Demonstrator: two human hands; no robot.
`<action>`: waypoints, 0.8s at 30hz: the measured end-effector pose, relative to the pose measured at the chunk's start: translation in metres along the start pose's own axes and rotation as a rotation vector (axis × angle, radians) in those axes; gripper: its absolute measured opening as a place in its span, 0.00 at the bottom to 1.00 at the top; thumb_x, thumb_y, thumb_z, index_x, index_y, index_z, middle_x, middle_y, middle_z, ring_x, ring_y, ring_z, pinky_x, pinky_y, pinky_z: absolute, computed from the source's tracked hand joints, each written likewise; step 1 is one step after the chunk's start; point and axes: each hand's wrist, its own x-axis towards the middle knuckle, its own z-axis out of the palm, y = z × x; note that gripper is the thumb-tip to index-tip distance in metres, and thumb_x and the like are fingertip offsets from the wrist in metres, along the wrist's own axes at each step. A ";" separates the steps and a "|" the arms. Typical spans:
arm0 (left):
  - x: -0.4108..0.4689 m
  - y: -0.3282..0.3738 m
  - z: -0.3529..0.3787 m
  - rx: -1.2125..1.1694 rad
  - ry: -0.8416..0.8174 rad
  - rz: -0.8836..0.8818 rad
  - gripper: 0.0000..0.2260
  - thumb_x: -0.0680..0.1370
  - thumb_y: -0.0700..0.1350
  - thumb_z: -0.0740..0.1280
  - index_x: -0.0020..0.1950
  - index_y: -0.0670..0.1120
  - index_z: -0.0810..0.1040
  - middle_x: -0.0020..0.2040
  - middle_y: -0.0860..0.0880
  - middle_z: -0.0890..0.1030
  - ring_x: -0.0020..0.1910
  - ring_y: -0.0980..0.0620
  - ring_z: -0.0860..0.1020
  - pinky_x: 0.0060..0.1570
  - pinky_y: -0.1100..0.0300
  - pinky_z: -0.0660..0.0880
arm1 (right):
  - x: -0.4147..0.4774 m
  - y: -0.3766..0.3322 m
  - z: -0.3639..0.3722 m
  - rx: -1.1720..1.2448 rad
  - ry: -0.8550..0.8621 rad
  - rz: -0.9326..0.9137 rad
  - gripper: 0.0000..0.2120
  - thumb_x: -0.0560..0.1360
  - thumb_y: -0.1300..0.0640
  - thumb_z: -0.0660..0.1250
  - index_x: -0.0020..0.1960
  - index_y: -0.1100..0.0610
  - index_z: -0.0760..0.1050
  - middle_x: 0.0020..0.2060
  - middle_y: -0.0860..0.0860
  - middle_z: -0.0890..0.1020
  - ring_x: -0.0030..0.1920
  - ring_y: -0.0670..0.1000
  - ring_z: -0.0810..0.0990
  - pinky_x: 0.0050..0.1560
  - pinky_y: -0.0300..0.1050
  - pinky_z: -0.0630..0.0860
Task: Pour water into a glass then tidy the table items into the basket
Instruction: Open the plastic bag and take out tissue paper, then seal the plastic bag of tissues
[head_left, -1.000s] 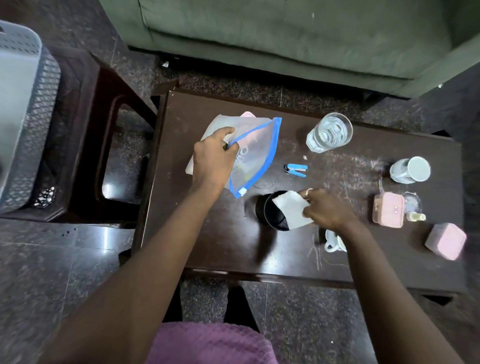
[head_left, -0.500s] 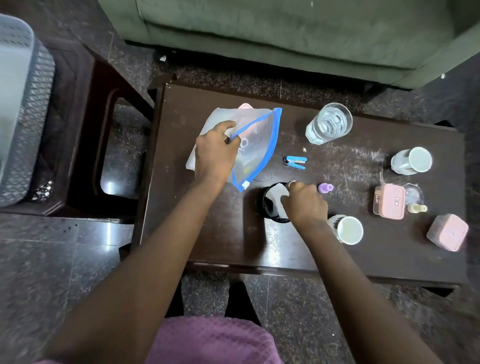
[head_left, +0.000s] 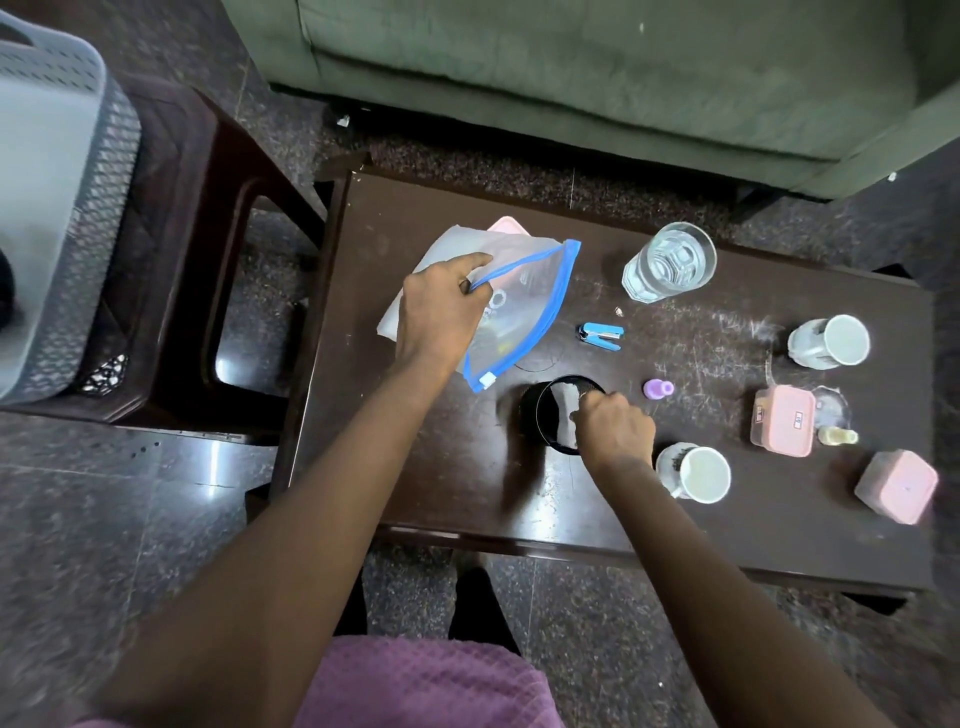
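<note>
My left hand (head_left: 441, 312) grips the blue-edged mouth of a clear zip pouch (head_left: 524, 291) lying on the dark table (head_left: 426, 467). My right hand (head_left: 613, 431) pinches a white paper (head_left: 566, 410) and pushes it down into a black mesh cup (head_left: 535, 415) at the table's middle. A glass of water (head_left: 667, 262) stands upright at the back. The grey perforated basket (head_left: 57, 218) sits on a dark stool at far left.
On the table lie a blue mini stapler (head_left: 601, 335), a small purple bottle (head_left: 658, 388), two white mugs (head_left: 698, 473) (head_left: 831, 343), a pink case (head_left: 784, 421), a pink box (head_left: 898, 486) and a small yellow bottle (head_left: 837, 435). A green sofa (head_left: 623, 67) stands behind.
My right hand has carried the white paper from beside the cup down into it. The mug and purple bottle it covered now show. My left hand still holds the pouch.
</note>
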 end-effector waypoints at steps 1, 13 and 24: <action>0.001 -0.001 -0.002 0.001 -0.007 0.002 0.16 0.73 0.42 0.64 0.59 0.54 0.79 0.32 0.54 0.76 0.37 0.51 0.74 0.45 0.62 0.73 | 0.000 0.002 -0.003 0.039 0.024 0.024 0.08 0.78 0.60 0.59 0.55 0.61 0.73 0.50 0.60 0.79 0.51 0.62 0.79 0.45 0.48 0.72; 0.018 -0.014 -0.021 0.049 -0.047 0.162 0.12 0.76 0.44 0.65 0.58 0.52 0.80 0.45 0.52 0.68 0.44 0.56 0.70 0.42 0.72 0.62 | 0.045 -0.019 -0.071 0.874 0.382 -0.228 0.35 0.70 0.70 0.66 0.72 0.48 0.61 0.64 0.54 0.72 0.51 0.49 0.80 0.54 0.43 0.77; 0.035 -0.008 -0.086 -0.043 -0.460 0.209 0.09 0.75 0.52 0.67 0.53 0.54 0.82 0.50 0.54 0.80 0.54 0.56 0.78 0.60 0.59 0.70 | 0.072 -0.040 -0.128 0.828 0.488 -0.474 0.09 0.68 0.69 0.67 0.47 0.63 0.81 0.42 0.50 0.81 0.43 0.40 0.78 0.48 0.27 0.69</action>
